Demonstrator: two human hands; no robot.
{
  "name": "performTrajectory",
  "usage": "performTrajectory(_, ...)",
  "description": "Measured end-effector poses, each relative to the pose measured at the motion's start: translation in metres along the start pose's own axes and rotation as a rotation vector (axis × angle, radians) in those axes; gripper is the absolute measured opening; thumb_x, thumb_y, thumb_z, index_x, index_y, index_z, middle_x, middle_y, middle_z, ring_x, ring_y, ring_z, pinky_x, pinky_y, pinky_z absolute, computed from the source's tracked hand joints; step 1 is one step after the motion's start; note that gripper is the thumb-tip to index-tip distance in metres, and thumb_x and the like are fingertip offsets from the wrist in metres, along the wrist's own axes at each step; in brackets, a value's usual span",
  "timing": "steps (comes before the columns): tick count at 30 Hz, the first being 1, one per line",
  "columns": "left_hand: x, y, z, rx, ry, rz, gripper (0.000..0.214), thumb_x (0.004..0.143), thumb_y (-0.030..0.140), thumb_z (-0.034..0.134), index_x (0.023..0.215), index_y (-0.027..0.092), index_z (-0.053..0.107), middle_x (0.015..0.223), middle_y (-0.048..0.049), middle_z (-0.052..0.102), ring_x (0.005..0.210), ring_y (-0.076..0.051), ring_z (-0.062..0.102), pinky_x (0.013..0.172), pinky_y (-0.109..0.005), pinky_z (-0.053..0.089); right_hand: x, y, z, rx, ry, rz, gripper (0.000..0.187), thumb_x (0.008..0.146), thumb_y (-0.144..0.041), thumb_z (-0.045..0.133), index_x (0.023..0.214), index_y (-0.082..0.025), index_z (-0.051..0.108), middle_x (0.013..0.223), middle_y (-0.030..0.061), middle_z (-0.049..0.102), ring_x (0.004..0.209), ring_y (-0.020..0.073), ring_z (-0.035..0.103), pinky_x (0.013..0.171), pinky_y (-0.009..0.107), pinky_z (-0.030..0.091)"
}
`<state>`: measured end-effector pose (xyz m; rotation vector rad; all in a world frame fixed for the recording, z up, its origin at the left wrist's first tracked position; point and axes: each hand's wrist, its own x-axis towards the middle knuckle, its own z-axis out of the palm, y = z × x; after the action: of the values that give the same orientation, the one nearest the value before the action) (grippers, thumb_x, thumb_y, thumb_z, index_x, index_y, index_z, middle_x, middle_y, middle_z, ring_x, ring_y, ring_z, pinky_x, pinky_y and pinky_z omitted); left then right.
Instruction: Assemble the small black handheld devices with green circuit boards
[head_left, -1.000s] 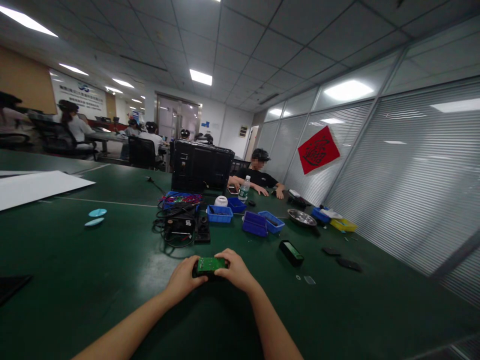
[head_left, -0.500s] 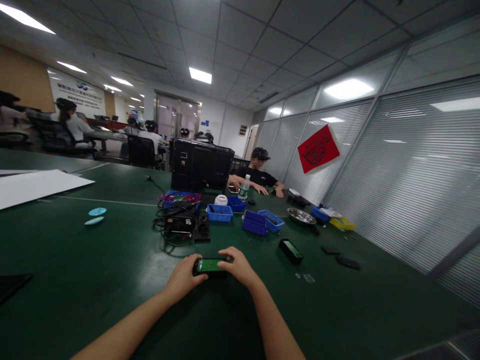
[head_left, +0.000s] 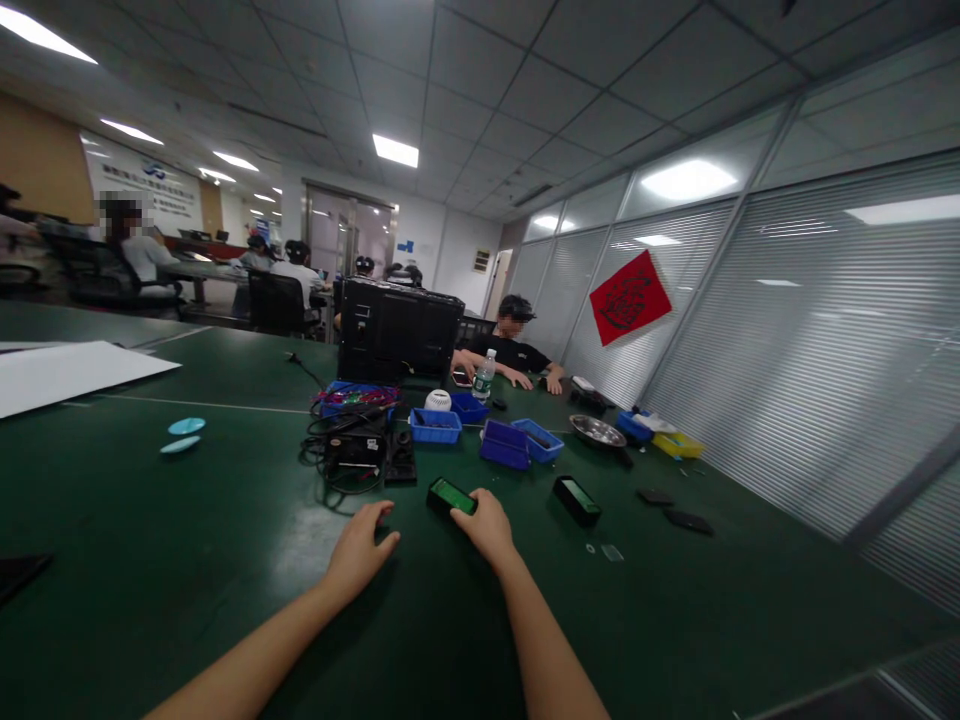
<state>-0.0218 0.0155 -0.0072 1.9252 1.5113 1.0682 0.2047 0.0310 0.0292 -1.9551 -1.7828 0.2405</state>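
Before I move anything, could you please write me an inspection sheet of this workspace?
Surface: green table, slightly glossy.
Job's things: black case with green board, angled on the table; second black case to its right.
Clutter: small clear piece and white ring nearby; blue bins, water bottle and metal bowl farther back.
Hands: right hand holds the near end of the first case; left hand is empty, fingers parted.
Cables: black cables tangled left of the bins.
Surroundings: person seated across the table; blinds along the right.
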Motion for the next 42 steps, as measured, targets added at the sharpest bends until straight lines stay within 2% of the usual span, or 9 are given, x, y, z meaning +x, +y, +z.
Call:
performTrajectory(3,0.000,0.001,-0.001,0.013,-0.017,0.000,0.042,0.068,0.025,0.053,0.109,0.017,0.049,0.103,-0.0062,0.056,0.088,-0.017,0.056,0.084,-0.032,0.042,0.004,0.009,-0.003,-0.102,0.152,0.091,0.034,0.067,-0.036,0.058,0.094,-0.016,0.050,0.097,0.0096,0.053,0.088,0.0222,0.053,0.070,0.029,0.039)
performTrajectory(6,0.001,0.002,-0.002,0.022,-0.030,0.005,0.042,0.069,0.025,0.052,0.110,0.017,0.048,0.102,-0.0063,0.056,0.089,-0.017,0.055,0.085,-0.032,0.042,0.001,0.008,0.000,-0.180,0.222,0.082,0.039,0.067,-0.029,0.059,0.100,-0.016,0.044,0.103,0.0121,0.049,0.090,0.0234,0.053,0.071,0.031,0.041)
performTrajectory(12,0.000,0.004,-0.004,0.021,-0.021,0.001,0.041,0.069,0.024,0.052,0.109,0.016,0.049,0.103,-0.0065,0.056,0.089,-0.017,0.054,0.086,-0.032,0.041,-0.010,-0.010,0.012,-0.239,0.174,-0.023,0.044,0.066,-0.026,0.062,0.104,-0.017,0.042,0.105,0.0140,0.048,0.093,0.0288,0.052,0.072,0.038,0.041)
performTrajectory(17,0.002,0.001,-0.001,-0.017,0.011,0.015,0.038,0.069,0.024,0.052,0.106,0.017,0.051,0.101,-0.0060,0.057,0.085,-0.016,0.056,0.081,-0.031,0.043,-0.011,-0.010,0.014,-0.110,0.121,-0.002,0.048,0.071,-0.031,0.055,0.114,-0.015,0.039,0.109,0.0178,0.049,0.098,0.0308,0.051,0.075,0.040,0.038)
performTrajectory(22,0.002,0.002,-0.002,-0.052,-0.009,-0.009,0.034,0.070,0.022,0.051,0.104,0.017,0.052,0.101,-0.0055,0.058,0.087,-0.015,0.056,0.082,-0.030,0.043,-0.014,-0.009,0.012,-0.113,0.136,0.035,0.060,0.073,-0.024,0.050,0.128,-0.013,0.029,0.107,0.0177,0.054,0.097,0.0287,0.052,0.077,0.038,0.035)
performTrajectory(28,0.002,-0.001,-0.001,-0.091,0.037,-0.021,0.034,0.071,0.022,0.050,0.104,0.015,0.051,0.100,-0.0067,0.060,0.091,-0.017,0.057,0.082,-0.031,0.044,-0.028,-0.030,0.018,-0.234,0.221,-0.152,0.048,0.073,-0.017,0.050,0.120,-0.014,0.043,0.110,0.0174,0.050,0.102,0.0292,0.044,0.083,0.042,0.031)
performTrajectory(35,0.003,-0.007,0.001,-0.117,0.079,-0.026,0.031,0.073,0.024,0.046,0.102,0.014,0.052,0.098,-0.0070,0.060,0.091,-0.017,0.058,0.082,-0.032,0.045,-0.052,-0.061,0.025,-0.104,0.220,-0.354,0.048,0.076,-0.042,0.051,0.117,-0.016,0.048,0.112,0.0156,0.049,0.102,0.0295,0.039,0.085,0.044,0.030)
performTrajectory(39,0.002,-0.005,-0.001,-0.128,0.097,-0.040,0.031,0.073,0.024,0.046,0.101,0.015,0.053,0.096,-0.0065,0.062,0.089,-0.017,0.059,0.081,-0.032,0.045,-0.043,-0.050,0.033,0.093,0.307,-0.237,0.037,0.084,-0.034,0.038,0.114,-0.016,0.051,0.112,0.0132,0.051,0.105,0.0252,0.042,0.089,0.040,0.031)
performTrajectory(42,0.001,-0.001,-0.003,-0.123,0.099,-0.048,0.029,0.072,0.024,0.047,0.099,0.015,0.055,0.094,-0.0064,0.063,0.087,-0.017,0.059,0.079,-0.031,0.046,-0.029,-0.034,0.038,0.262,0.230,-0.069,0.042,0.087,-0.030,0.025,0.115,-0.013,0.052,0.111,0.0130,0.054,0.104,0.0213,0.047,0.089,0.035,0.035)
